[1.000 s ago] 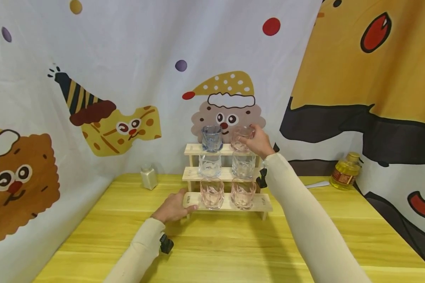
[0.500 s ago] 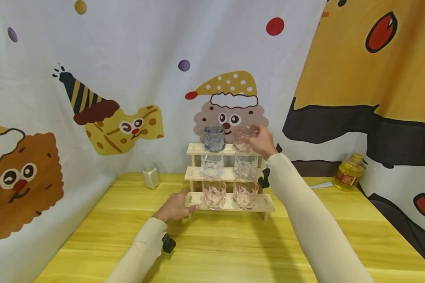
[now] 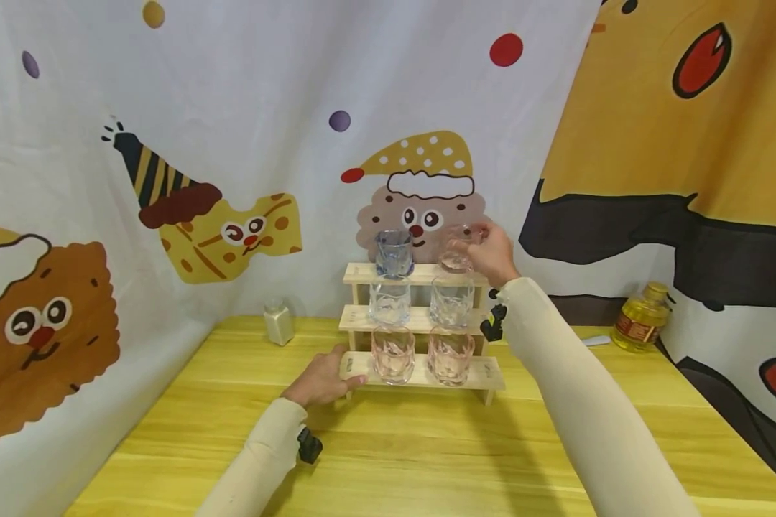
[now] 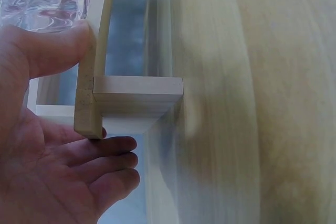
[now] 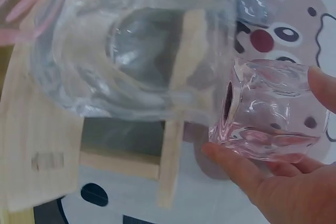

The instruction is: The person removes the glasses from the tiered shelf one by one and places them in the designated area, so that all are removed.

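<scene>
A three-tier wooden rack holds glasses. My left hand grips the left end of its lowest shelf, thumb on top and fingers beneath in the left wrist view. My right hand holds a pink glass at the right of the top shelf; in the right wrist view the hand has thumb and fingers round that glass. Whether its base touches the shelf I cannot tell. Beside it stands a blue glass. Two clear glasses are on the middle shelf, two pink ones on the lowest.
A small jar with pale contents stands at the back left of the yellow wooden table. At the back right are an oil bottle and a pale flat utensil. A patterned cloth hangs behind the rack.
My right hand and the pink glass have shifted slightly right along the top shelf, away from the blue glass. The left hand keeps its grip on the rack. The head view has moved a little.
</scene>
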The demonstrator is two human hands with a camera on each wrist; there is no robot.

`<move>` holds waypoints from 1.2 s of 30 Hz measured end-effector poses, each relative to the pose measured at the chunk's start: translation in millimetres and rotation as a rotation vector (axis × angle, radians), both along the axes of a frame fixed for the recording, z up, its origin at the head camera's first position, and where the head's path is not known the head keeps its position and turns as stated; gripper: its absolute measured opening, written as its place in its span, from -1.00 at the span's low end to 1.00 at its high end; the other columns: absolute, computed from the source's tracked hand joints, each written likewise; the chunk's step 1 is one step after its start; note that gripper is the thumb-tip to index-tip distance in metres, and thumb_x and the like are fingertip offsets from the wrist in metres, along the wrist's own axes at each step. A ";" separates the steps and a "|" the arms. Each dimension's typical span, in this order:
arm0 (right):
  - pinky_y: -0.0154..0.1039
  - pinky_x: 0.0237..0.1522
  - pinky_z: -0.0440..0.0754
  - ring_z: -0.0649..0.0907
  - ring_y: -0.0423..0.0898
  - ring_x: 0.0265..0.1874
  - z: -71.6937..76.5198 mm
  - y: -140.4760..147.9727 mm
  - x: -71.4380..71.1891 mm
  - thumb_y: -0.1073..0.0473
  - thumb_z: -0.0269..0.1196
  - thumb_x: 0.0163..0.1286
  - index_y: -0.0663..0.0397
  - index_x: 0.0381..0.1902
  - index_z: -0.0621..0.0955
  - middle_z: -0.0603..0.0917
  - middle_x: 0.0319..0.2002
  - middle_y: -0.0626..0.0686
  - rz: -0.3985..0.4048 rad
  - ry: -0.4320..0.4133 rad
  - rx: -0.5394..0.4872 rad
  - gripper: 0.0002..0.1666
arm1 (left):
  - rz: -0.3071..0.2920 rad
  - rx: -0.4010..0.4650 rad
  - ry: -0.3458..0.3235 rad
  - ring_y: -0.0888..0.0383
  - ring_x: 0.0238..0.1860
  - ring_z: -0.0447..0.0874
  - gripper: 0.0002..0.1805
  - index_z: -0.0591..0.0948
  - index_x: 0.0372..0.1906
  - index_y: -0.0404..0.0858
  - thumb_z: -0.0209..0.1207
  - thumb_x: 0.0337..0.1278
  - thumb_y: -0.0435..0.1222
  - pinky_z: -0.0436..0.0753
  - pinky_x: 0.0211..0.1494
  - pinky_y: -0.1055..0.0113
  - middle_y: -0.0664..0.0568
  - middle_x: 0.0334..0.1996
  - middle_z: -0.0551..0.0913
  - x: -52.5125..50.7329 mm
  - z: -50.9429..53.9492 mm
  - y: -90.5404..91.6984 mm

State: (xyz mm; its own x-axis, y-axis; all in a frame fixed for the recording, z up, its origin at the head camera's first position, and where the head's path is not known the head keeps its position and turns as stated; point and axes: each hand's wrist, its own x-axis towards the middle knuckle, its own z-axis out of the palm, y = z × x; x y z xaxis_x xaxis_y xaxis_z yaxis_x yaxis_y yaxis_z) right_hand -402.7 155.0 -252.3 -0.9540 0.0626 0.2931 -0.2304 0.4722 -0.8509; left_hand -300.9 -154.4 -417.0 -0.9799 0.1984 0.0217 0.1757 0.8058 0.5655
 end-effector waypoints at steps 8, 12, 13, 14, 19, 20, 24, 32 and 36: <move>-0.02 -0.09 0.72 0.47 0.17 0.20 8.0 23.1 16.5 -0.03 0.36 0.36 0.07 0.54 0.23 0.32 0.43 0.25 -0.026 -0.036 0.006 -0.08 | -0.008 0.032 -0.035 0.07 -0.32 0.60 -0.12 0.23 0.47 -0.38 0.32 0.23 0.00 0.60 -0.16 0.12 -0.18 -0.21 0.67 1.7 -0.5 2.2; 0.05 0.03 0.71 0.43 0.22 0.29 9.3 36.3 24.1 -0.09 0.35 0.36 0.11 0.55 0.20 0.29 0.45 0.27 -0.035 -0.033 0.011 -0.04 | 0.009 0.023 -0.037 -0.01 -0.19 0.66 -0.10 0.22 0.49 -0.37 0.31 0.24 0.01 0.63 -0.04 0.04 -0.25 -0.08 0.67 1.4 1.3 3.1; 0.05 0.03 0.71 0.42 0.21 0.29 9.3 39.9 25.2 -0.09 0.35 0.36 0.12 0.55 0.19 0.28 0.46 0.27 -0.035 -0.031 0.010 -0.03 | 0.013 0.022 -0.035 -0.01 -0.18 0.65 -0.10 0.22 0.49 -0.37 0.31 0.24 0.01 0.63 -0.03 0.03 -0.26 -0.07 0.67 1.2 1.7 3.2; 0.06 0.03 0.71 0.43 0.21 0.28 9.5 43.3 26.4 -0.08 0.35 0.35 0.12 0.55 0.19 0.28 0.46 0.28 -0.034 -0.029 0.008 -0.03 | 0.017 0.022 -0.032 0.00 -0.19 0.64 -0.11 0.22 0.48 -0.37 0.32 0.23 0.01 0.63 -0.02 0.04 -0.25 -0.07 0.67 0.9 1.9 3.4; 0.12 0.08 0.68 0.46 0.22 0.27 7.3 62.6 33.7 -0.09 0.35 0.35 0.12 0.56 0.19 0.29 0.45 0.31 -0.037 -0.006 0.036 -0.02 | 0.018 0.037 -0.030 0.07 -0.31 0.58 -0.15 0.25 0.46 -0.34 0.32 0.24 -0.03 0.59 -0.16 0.14 -0.17 -0.19 0.66 -1.3 0.0 3.9; 0.13 0.10 0.67 0.48 0.23 0.27 6.4 66.4 35.7 -0.08 0.35 0.35 0.12 0.56 0.19 0.30 0.45 0.31 -0.037 -0.001 0.041 -0.02 | 0.020 0.032 -0.027 0.08 -0.30 0.58 -0.16 0.26 0.46 -0.34 0.33 0.23 -0.02 0.59 -0.16 0.14 -0.17 -0.18 0.66 -1.5 -0.5 3.9; 0.13 0.10 0.67 0.54 0.24 0.23 0.3 81.8 44.2 -0.10 0.35 0.35 0.13 0.55 0.21 0.34 0.43 0.32 -0.045 0.021 0.058 -0.03 | 0.025 0.006 -0.021 0.01 -0.18 0.63 -0.13 0.26 0.47 -0.35 0.32 0.22 0.01 0.62 -0.06 0.07 -0.24 -0.05 0.67 -1.0 -1.7 3.4; -0.27 -0.20 0.74 0.61 0.02 -0.06 -18.4 109.4 52.2 -0.12 0.34 0.35 0.12 0.56 0.21 0.39 0.38 0.28 -0.089 0.032 0.074 -0.03 | 0.030 0.013 -0.002 0.06 -0.27 0.60 -0.16 0.29 0.44 -0.36 0.34 0.21 -0.02 0.61 -0.12 0.10 -0.20 -0.14 0.67 -0.9 -0.1 3.2; -0.28 -0.17 0.74 0.60 0.09 0.04 -26.2 119.7 54.1 -0.14 0.34 0.35 0.08 0.56 0.21 0.36 0.44 0.27 -0.116 -0.001 0.077 -0.03 | 0.031 0.039 -0.014 0.08 -0.35 0.56 -0.18 0.29 0.44 -0.35 0.34 0.22 -0.04 0.56 -0.27 0.19 -0.16 -0.21 0.65 0.4 -0.6 5.0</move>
